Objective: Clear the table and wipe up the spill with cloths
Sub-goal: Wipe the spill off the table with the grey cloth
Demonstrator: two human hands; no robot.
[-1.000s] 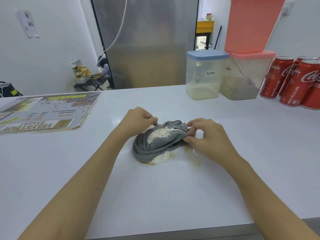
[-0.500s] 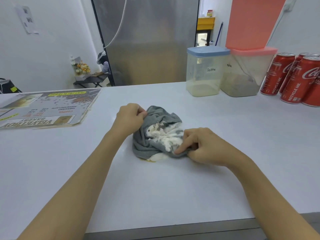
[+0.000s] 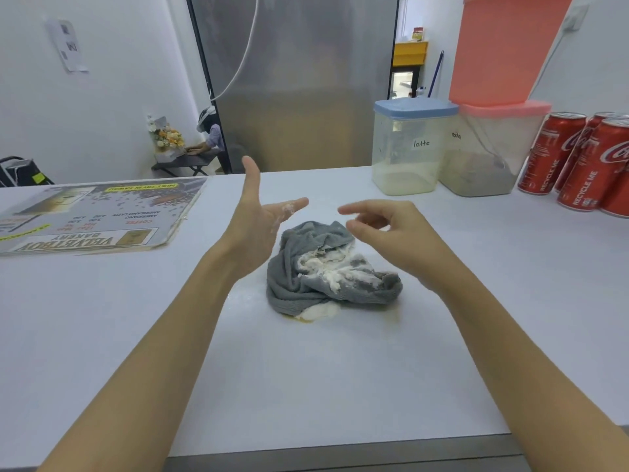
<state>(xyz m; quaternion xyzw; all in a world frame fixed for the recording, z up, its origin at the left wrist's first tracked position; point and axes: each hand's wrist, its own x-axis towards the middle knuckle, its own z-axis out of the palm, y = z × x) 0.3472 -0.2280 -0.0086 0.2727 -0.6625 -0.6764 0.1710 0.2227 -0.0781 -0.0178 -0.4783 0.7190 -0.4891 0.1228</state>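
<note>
A crumpled grey cloth (image 3: pixel 299 277) lies in the middle of the white table (image 3: pixel 323 376), smeared with white creamy spill. More white spill with a yellowish rim (image 3: pixel 315 313) shows under its near edge. My left hand (image 3: pixel 258 226) hovers above the cloth's left side, fingers spread, white residue on the fingertips. My right hand (image 3: pixel 381 229) hovers above the cloth's right side, fingers loosely bent. Neither hand touches the cloth.
A printed menu sheet (image 3: pixel 92 216) lies at the left. At the back right stand a blue-lidded tub marked latte (image 3: pixel 408 148), a pink-lidded tub (image 3: pixel 490 155) and several red cola cans (image 3: pixel 585 165). The table's front edge (image 3: pixel 340 451) is close to me.
Both hands have let go of the cloth and lifted away from it, opening up. The cloth now lies loose on the table.
</note>
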